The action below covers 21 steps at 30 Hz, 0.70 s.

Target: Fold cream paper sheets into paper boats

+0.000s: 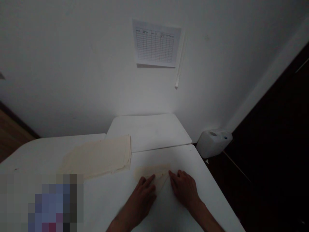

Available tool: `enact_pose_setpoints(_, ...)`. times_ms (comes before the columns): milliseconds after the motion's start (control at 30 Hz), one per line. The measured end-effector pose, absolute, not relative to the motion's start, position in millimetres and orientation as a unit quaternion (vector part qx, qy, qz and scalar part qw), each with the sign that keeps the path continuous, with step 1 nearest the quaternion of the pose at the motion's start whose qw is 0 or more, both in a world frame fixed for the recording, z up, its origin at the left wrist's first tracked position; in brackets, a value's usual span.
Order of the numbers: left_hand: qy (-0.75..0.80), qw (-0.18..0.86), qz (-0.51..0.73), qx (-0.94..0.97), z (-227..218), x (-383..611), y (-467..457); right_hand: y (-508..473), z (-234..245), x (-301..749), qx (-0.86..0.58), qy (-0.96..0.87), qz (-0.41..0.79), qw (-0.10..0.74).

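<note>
A small cream sheet (151, 171), partly folded, lies on the white table (108, 199) in front of me. My left hand (142, 196) rests flat on its near left part, fingers stretched forward. My right hand (184, 188) presses down on its right edge, fingers together and laid flat. A stack of larger cream sheets (98, 156) lies to the left, apart from both hands.
A second white table (149, 130) stands against the wall behind. A printed chart (155, 45) hangs on the wall. A white plastic canister (213, 141) sits on the dark floor at the right. A pixelated patch covers the lower left.
</note>
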<state>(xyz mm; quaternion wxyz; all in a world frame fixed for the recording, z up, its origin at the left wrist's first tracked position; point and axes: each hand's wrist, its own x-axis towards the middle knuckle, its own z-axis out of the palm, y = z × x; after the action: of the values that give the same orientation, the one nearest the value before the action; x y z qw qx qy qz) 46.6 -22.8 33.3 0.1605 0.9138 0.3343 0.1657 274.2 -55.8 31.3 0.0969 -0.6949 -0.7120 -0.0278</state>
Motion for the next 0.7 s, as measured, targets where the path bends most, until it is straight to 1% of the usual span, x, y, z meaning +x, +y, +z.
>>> enact_pose_setpoints(100, 0.34, 0.162, 0.168, 0.911, 33.0, 45.9, -24.2, -52.2, 31.9, 272.2, -0.701, -0.703, -0.036, 0.117)
enact_pose_setpoints(200, 0.341, 0.17, 0.181, 0.907, 32.2, 44.2, -23.5, -44.6, 33.9, 269.7, -0.699, -0.695, -0.042, 0.163)
enact_pose_setpoints(333, 0.352, 0.18, 0.204, 0.895, 24.1, 43.3, -15.3, -27.7, 38.2, 263.9, -0.632, -0.742, -0.006, 0.223)
enact_pose_setpoints(400, 0.358, 0.181, 0.226, 0.887, 17.9, 44.1, -8.3, -18.3, 39.6, 260.2, -0.599, -0.768, 0.018, 0.226)
enact_pose_setpoints(500, 0.362, 0.195, 0.261, 0.873, 12.3, 44.5, 4.3, -6.7, 39.9, 256.4, -0.574, -0.79, 0.052, 0.209)
enact_pose_setpoints(700, 0.394, 0.174, 0.281, 0.858, 18.7, 31.4, 29.3, 3.2, 43.4, 258.0, -0.566, -0.795, 0.101, 0.192)
